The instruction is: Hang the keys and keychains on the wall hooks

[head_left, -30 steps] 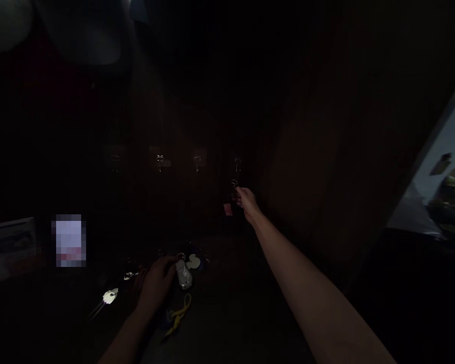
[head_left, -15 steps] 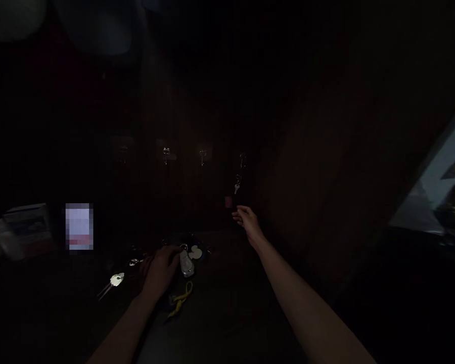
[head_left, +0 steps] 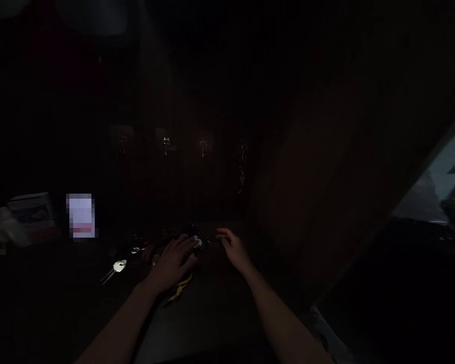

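My left hand [head_left: 172, 260] lies over a dark pile of keys and key rings, fingers spread, covering much of it. A pale round tag [head_left: 197, 242] shows past its fingertips, and a yellow cord [head_left: 179, 291] pokes out below the palm. To the left of that hand, some bright silver keys [head_left: 118, 266] rest on the dark surface. My right hand [head_left: 233, 252] is apart from the pile on its right side, fingers loosely extended and nothing seen in them. Behind it, a key [head_left: 242, 178] hangs from a metal hook [head_left: 244, 150].
More metal hooks [head_left: 166, 143] line the dark back panel. A box [head_left: 34, 217] and a bright pixelated rectangle [head_left: 82, 216] stand at the left. A dark panel [head_left: 318, 192] rises on the right. The scene is very dim.
My right hand has come down and left, away from the hanging key. My left hand has shifted right, now over the grey key fob seen beside it before.
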{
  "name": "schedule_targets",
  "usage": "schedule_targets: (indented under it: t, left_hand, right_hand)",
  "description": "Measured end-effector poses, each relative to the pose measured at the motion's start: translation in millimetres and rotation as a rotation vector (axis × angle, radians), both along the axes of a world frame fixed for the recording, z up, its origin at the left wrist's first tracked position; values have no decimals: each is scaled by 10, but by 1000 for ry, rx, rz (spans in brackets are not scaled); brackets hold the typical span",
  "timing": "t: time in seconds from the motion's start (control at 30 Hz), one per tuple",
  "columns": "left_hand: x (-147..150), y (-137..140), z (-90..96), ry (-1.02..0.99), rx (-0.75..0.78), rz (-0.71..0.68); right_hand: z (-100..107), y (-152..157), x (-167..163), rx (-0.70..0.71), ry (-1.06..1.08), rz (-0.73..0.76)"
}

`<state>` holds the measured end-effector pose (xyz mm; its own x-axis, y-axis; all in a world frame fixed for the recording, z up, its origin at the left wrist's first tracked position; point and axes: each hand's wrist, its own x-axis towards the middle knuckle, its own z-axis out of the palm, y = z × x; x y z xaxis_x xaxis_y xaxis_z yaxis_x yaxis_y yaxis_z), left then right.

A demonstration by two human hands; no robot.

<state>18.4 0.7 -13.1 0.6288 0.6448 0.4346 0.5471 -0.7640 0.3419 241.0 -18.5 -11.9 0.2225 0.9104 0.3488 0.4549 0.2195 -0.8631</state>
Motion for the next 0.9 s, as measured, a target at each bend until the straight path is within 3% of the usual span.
schedule_targets:
  t: [0.13,0.27,0.47,0.77,0.83,0.9]
  left_hand:
    - [9,15,-13,26,0,3]
    - [8,9,28,-7,0,36]
    - [-47,-19,142,-61,4,98]
    - [-113,-2,217,65,68,440]
    - [-123,1,230,92,82,481]
    - [-124,2,237,105,88,491]
  right_hand:
    - [-5,-89,-61,18,-299,96]
    - [12,-130,-79,-4,-438,115]
    - [23,-129,-28,-13,-492,5]
    - [52,-139,115,-110,-629,-332]
    - [80,-134,64,-83,-674,-337]
    - [109,-113,-35,-18,-717,-249]
